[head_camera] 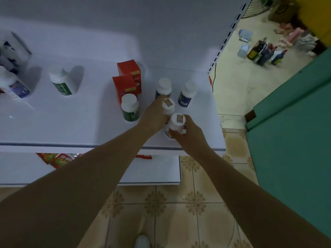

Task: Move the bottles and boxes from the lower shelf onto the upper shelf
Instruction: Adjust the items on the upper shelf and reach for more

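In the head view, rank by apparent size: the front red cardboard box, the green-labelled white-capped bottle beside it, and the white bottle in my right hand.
1. Front red cardboard box.
2. Tie: green-labelled white-capped bottle and white bottle look alike; the right hand hides part of the latter.

Upper shelf [71, 122], right end: rear red box [129, 68] and front red box [125, 85] upright, green-label bottle [129, 108] touching the front one. Blue-label bottle A [163, 86] and blue-label bottle B [187, 94] upright beside them. Nearer the front edge: rear sticker-capped bottle [168, 104] held by left hand [155, 114], front sticker-capped bottle [177, 121] gripped by right hand [189, 135].
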The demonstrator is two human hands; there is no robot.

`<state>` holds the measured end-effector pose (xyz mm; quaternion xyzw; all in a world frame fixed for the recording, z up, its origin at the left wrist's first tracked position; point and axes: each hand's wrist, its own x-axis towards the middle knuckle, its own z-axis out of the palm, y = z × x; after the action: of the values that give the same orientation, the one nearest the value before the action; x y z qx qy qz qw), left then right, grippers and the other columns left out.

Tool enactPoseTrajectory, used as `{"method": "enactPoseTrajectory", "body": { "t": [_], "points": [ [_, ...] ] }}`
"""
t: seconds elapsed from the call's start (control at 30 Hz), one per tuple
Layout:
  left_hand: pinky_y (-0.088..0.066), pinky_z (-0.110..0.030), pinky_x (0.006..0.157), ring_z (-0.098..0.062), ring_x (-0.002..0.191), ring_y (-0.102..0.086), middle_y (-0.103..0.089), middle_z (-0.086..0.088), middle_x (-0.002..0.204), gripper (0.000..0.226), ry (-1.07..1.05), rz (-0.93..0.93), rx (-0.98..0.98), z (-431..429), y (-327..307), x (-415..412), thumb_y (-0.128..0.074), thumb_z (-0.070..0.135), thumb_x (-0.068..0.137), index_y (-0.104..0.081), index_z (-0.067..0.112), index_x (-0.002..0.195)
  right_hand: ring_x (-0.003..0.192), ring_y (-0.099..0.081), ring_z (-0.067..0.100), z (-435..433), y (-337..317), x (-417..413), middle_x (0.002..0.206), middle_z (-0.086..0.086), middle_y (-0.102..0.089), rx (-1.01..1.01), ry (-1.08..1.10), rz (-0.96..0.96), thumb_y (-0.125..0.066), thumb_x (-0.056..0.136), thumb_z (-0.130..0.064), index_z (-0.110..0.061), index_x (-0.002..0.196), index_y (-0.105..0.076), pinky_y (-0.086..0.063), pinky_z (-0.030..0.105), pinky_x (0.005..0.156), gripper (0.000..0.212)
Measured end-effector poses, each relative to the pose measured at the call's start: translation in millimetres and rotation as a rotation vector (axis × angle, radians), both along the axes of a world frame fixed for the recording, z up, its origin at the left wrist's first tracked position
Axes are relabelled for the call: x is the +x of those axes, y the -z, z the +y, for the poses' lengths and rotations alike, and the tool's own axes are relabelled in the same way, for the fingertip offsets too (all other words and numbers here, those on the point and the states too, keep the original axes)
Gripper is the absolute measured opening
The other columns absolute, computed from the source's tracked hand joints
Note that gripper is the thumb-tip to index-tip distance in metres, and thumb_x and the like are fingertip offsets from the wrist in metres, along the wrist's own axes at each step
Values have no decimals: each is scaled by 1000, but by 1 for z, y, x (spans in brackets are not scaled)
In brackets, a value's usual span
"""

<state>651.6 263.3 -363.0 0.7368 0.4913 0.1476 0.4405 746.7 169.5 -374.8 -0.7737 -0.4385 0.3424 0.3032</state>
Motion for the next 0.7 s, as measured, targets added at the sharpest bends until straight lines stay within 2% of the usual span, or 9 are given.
{"method": "enactPoseTrajectory", "body": {
  "t": [0.07,0.13,0.27,0.4,0.47,0.53,0.6,0.67,0.7],
  "points": [
    [-29,-8,72,-11,99,-45,-54,-12,128,52,0,-57,6,0,2,-1,-57,0,87,-41,8,136,105,-53,16,-2,2,0,121,3,-58,26,13,35,-69,84,-19,-15,128,-43,-39,20,85,51],
    [-34,-16,78,-13,98,-45,-54,-9,117,51,-2,-124,-45,-2,2,-4,-63,0,83,-43,7,130,99,-54,16,-5,-1,2,112,2,-56,59,14,58,-70,83,-16,-15,127,-37,-45,19,78,55],
    [-39,-26,82,-16,98,-46,-49,0,105,55,-52,-217,-194,-8,-10,-25,-73,0,74,-45,11,121,99,-60,23,-16,-21,5,110,2,-56,109,38,108,-71,81,-18,-19,123,-36,-52,35,87,54],
    [-47,-39,99,-24,113,-53,-55,-8,119,49,-64,-399,-444,-20,-40,-63,-72,2,76,-50,20,116,97,-61,19,-35,-60,-11,106,3,-61,155,46,212,-68,85,-25,-27,118,-38,-51,26,82,45],
    [-49,-33,90,-24,115,-52,-54,-8,121,44,-58,-493,-537,-35,-61,-84,-65,-3,80,-51,24,112,104,-61,21,-47,-84,-27,110,3,-62,164,65,321,-68,83,-34,-33,118,-40,-52,38,93,45],
    [-46,-25,76,-21,106,-53,-54,-6,112,37,-38,-558,-565,-55,-85,-109,-56,-5,84,-51,28,101,110,-60,21,-60,-111,-49,116,1,-62,176,97,397,-69,76,-43,-42,116,-43,-46,48,101,47],
    [-44,-27,74,-22,99,-56,-57,-7,104,33,-24,-615,-574,-76,-109,-135,-54,-1,81,-51,29,94,113,-59,21,-74,-137,-75,116,-2,-63,218,109,456,-67,73,-42,-43,112,-47,-41,50,105,44],
    [-45,-31,76,-25,90,-60,-61,-9,93,34,-14,-661,-580,-95,-134,-165,-54,7,67,-50,25,96,113,-58,22,-90,-161,-103,114,-1,-62,263,104,525,-63,77,-33,-34,113,-49,-39,47,106,38],
    [-45,-32,75,-26,83,-61,-62,-9,88,38,-11,-687,-595,-103,-147,-181,-52,10,60,-49,21,96,108,-59,22,-98,-174,-118,111,2,-61,285,98,554,-60,82,-27,-29,112,-49,-43,43,102,32]
  ]
}}
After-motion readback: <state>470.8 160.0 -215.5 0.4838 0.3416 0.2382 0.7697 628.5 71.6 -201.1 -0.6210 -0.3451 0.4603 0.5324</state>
